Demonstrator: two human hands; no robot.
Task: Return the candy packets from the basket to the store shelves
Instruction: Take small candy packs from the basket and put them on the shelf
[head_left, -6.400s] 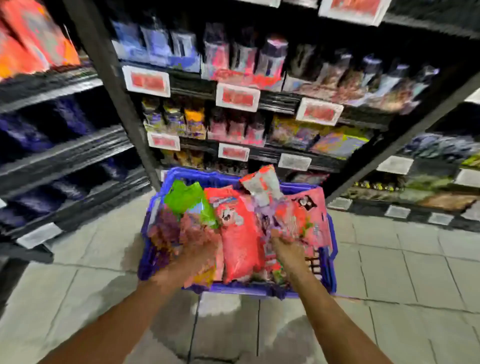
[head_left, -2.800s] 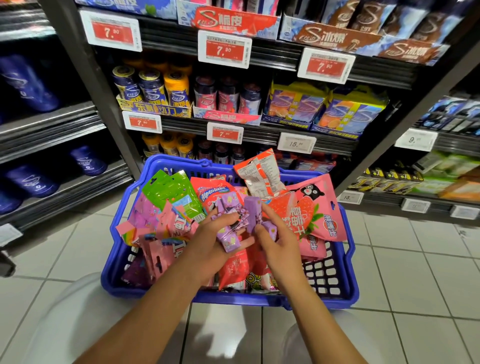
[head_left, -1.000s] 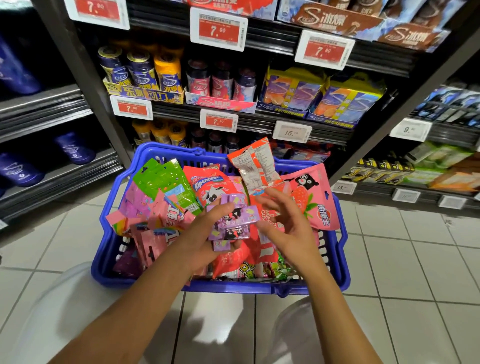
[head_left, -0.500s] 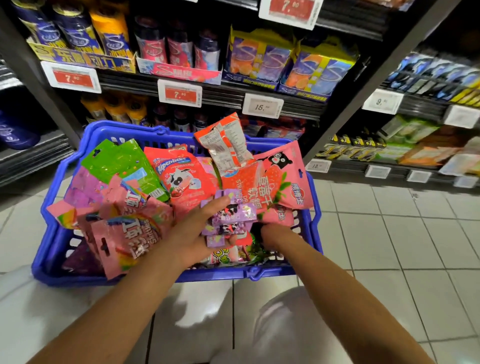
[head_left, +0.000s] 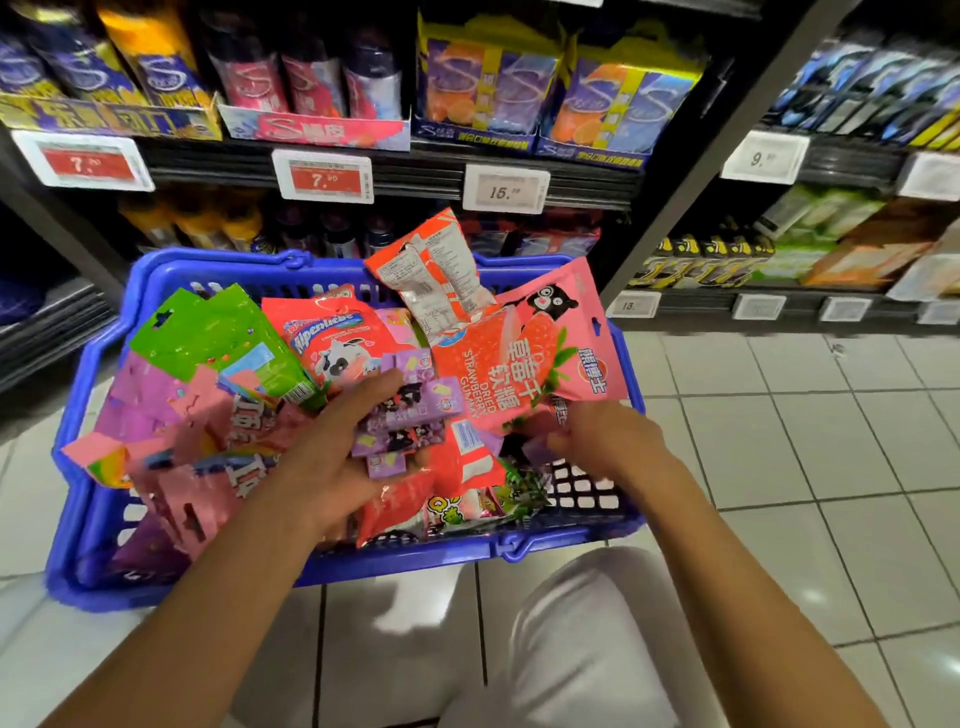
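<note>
The right hand's (head_left: 605, 441) fingertips were buried under the strawberry gummy bag (head_left: 524, 358), so whether they gripped anything could not be told. Below that bag, the blue basket's (head_left: 395, 564) floor lay mostly hidden beneath packets. The small purple candy boxes (head_left: 410, 410) partly covered the left hand's (head_left: 332, 467) fingers. Above the basket, the lower-shelf bottles (head_left: 218, 223) were dark and blurred, unreadable. The bottles on the shelf above (head_left: 311, 73) were cut off by the top edge.

Candy packets (head_left: 332, 353) crowd the basket (head_left: 171, 265); right corner open.
</note>
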